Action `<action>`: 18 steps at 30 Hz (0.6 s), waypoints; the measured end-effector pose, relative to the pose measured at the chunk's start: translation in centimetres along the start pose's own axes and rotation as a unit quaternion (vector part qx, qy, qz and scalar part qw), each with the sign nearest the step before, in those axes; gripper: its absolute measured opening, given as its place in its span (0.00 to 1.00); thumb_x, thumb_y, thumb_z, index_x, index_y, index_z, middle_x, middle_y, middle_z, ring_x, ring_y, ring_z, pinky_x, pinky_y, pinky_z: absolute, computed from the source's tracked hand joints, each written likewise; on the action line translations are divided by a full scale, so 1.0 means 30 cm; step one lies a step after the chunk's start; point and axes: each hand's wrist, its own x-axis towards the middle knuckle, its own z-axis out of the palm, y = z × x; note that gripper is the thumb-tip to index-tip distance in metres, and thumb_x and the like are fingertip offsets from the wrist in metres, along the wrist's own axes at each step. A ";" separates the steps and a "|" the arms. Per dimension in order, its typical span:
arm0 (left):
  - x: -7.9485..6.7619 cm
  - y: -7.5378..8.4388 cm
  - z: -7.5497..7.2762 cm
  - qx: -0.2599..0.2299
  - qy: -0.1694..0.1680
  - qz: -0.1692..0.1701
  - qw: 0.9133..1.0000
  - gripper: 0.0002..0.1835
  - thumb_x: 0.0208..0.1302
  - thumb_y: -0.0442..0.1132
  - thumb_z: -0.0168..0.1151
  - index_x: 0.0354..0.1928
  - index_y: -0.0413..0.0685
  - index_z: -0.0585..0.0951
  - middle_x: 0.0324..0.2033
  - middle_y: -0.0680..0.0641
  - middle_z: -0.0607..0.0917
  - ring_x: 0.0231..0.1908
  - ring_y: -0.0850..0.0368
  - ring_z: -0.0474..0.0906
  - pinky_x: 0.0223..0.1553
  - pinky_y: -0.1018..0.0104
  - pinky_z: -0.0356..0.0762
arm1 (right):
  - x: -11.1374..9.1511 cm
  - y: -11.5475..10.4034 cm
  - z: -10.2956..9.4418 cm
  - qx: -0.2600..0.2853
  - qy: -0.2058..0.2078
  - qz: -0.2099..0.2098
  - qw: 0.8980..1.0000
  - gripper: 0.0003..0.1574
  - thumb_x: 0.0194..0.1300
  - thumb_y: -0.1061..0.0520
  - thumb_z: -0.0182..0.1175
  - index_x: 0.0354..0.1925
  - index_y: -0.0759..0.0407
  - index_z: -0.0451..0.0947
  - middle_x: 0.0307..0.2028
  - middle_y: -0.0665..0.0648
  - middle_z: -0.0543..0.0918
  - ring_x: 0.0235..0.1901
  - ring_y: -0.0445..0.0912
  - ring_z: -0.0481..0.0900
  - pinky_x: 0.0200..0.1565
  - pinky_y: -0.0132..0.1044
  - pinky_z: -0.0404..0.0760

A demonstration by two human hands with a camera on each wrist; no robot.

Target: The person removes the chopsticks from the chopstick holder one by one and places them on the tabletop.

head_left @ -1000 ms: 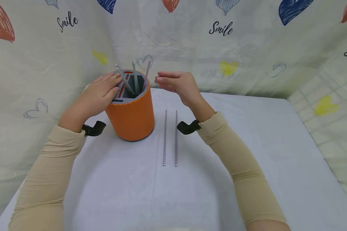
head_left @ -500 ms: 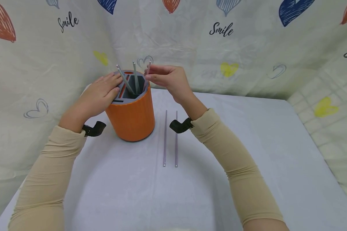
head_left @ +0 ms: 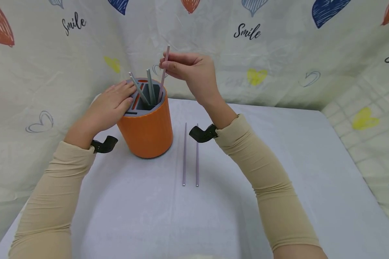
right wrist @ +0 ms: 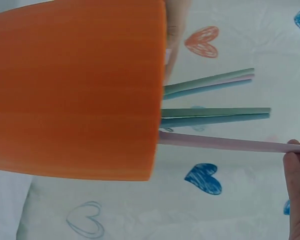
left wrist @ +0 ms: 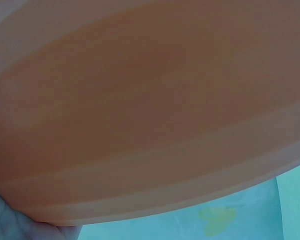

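A cylindrical orange utensil holder with a grey slotted top stands at the back left of the table. My left hand rests on its top rim from the left, fingers laid out straight. Thumb and fingers of my right hand pinch a pink chopstick near its upper end, above the holder's right side; its lower end is hidden inside. Green and blue chopsticks lean in the same opening, with another bunch beside them. In the left wrist view the orange wall fills most of the picture.
Two pale purple chopsticks, a left one and a right one, lie parallel on the white tabletop, right of the holder. A curtain printed with hearts hangs behind and along the sides.
My right hand has moved left to the pink chopstick, pinched it and lifted it partway up out of the holder. The left hand has stayed on the rim.
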 end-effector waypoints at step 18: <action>0.000 -0.006 -0.016 -0.001 0.000 0.004 1.000 0.29 0.79 0.45 0.35 0.75 0.38 0.60 0.76 0.38 0.57 0.78 0.40 0.46 0.79 0.44 0.41 | -0.032 -0.296 -0.047 0.037 0.067 -0.155 0.985 0.12 0.57 0.76 0.65 0.42 0.77 0.84 0.33 0.63 0.90 0.38 0.53 0.90 0.49 0.43 0.87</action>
